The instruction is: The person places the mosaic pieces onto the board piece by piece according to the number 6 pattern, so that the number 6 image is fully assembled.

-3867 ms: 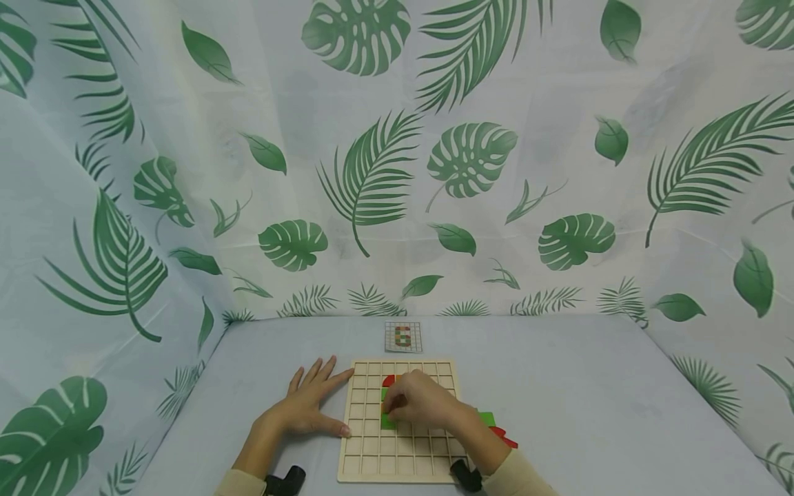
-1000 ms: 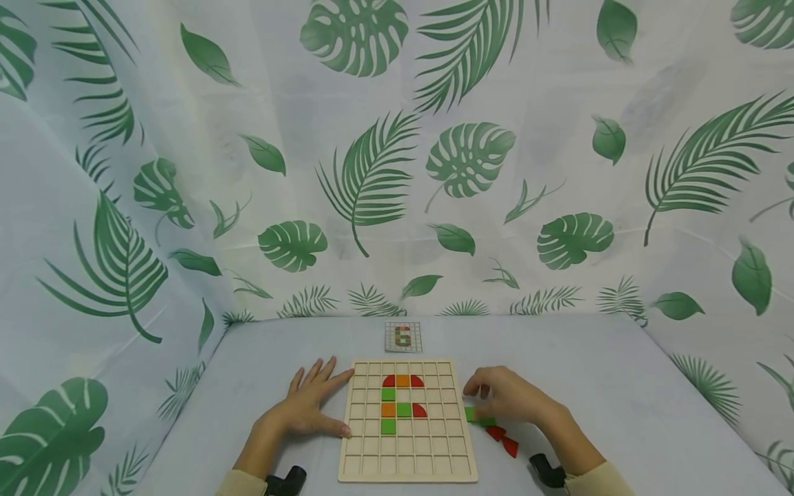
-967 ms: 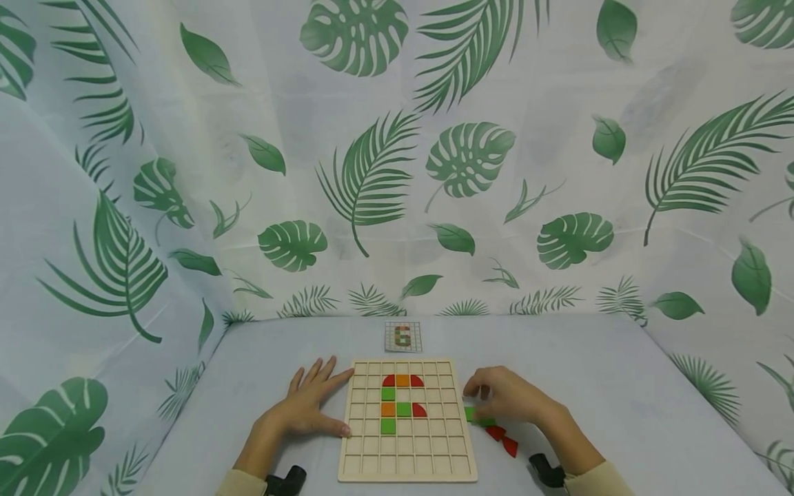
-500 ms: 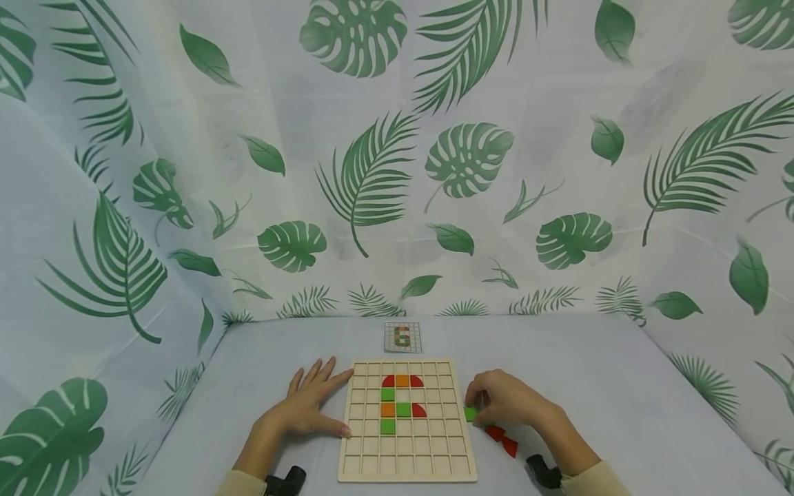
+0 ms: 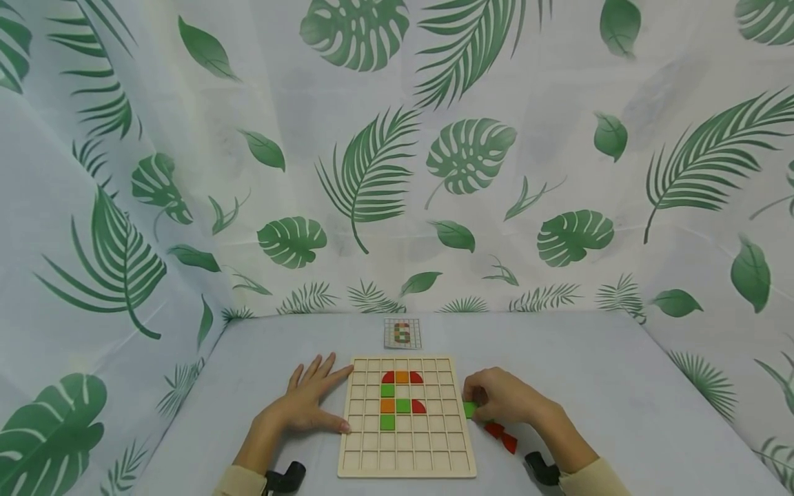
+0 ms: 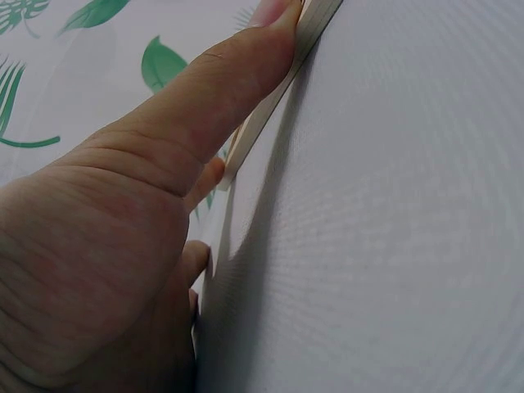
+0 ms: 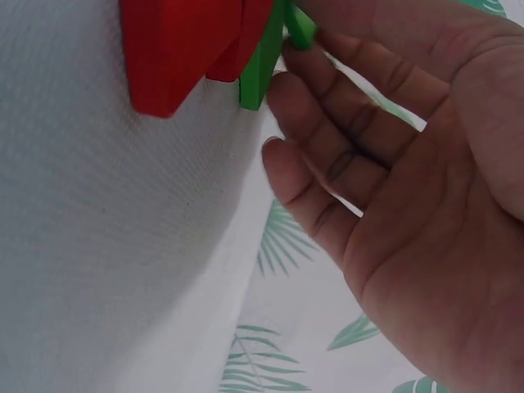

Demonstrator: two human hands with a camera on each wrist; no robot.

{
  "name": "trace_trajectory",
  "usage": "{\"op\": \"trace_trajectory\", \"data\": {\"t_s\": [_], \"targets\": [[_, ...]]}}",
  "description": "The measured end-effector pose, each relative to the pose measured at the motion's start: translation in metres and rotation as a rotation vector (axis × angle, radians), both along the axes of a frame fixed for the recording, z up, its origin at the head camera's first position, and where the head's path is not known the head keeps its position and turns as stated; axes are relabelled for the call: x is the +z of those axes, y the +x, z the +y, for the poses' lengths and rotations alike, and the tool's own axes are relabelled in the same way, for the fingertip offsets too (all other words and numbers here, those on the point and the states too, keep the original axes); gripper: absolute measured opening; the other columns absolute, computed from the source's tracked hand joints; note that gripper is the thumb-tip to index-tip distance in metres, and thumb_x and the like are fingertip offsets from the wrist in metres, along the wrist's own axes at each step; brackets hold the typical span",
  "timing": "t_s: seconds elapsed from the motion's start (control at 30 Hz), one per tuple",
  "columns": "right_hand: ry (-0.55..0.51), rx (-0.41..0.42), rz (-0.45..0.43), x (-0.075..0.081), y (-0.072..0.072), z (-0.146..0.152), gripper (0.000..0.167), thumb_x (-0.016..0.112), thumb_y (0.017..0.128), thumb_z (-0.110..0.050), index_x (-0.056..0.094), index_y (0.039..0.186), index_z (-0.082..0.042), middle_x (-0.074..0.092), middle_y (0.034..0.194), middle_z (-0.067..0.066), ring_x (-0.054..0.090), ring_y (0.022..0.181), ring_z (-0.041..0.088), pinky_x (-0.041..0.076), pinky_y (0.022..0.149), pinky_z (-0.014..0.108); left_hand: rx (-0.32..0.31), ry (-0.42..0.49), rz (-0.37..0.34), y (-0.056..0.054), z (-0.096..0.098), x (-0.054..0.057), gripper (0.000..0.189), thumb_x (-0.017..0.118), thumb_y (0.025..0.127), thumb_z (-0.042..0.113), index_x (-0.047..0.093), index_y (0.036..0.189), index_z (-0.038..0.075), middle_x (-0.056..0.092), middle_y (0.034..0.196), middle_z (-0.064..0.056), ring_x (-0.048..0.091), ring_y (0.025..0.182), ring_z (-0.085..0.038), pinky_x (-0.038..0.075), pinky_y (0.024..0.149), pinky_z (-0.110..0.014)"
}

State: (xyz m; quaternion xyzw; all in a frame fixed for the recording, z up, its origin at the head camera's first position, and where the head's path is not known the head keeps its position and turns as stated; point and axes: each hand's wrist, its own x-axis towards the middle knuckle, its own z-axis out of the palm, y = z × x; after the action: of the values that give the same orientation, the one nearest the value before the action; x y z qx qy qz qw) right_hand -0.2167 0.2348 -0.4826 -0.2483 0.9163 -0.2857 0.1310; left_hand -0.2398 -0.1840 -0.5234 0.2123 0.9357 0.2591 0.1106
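My left hand (image 5: 304, 405) lies spread at the left side of a wooden grid board (image 5: 406, 463), its thumb and index fingertip touching the edge. In the left wrist view the thumb (image 6: 221, 90) is straight against the board's side. Square green and orange tiles and red quarter-round tiles sit in the grid, including an orange tile (image 5: 402, 377) in the top coloured row. Right of the board, my right hand (image 5: 505, 398) pinches a green square tile (image 5: 469, 410) between thumb and index finger. The right wrist view shows this green tile (image 7: 301, 29) tilted at the fingertips.
Two red quarter-round tiles (image 5: 501, 437) lie just below the right hand, beside another green tile (image 7: 260, 70). Beyond the board rests a small card (image 5: 402, 333) with a gridded, coloured figure 6. A leaf-patterned cloth (image 5: 397, 172) hangs behind the white table.
My right hand has left the board for the loose tiles on the right and now pinches a green one. A red quarter-round tile shows in the middle coloured row. My left hand stays put.
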Motion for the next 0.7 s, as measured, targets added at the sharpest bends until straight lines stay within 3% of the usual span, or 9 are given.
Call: {"op": "trace_trajectory", "data": {"t_s": [0.7], "targets": [[-0.08,0.037,0.005,0.0022,-0.0033,0.0023,0.017,0.081,0.084,0.0,0.076,0.085,-0.017,0.072,0.081,-0.007,0.062,0.072,0.006,0.056,0.065,0.023,-0.009,-0.008,0.005,-0.0014,-0.0007,-0.0018,0.115,0.084,0.066,0.075,0.036,0.163,0.034,0.008,0.176,-0.015,-0.003,0.162,-0.043,-0.01,0.124,-0.071]]}}
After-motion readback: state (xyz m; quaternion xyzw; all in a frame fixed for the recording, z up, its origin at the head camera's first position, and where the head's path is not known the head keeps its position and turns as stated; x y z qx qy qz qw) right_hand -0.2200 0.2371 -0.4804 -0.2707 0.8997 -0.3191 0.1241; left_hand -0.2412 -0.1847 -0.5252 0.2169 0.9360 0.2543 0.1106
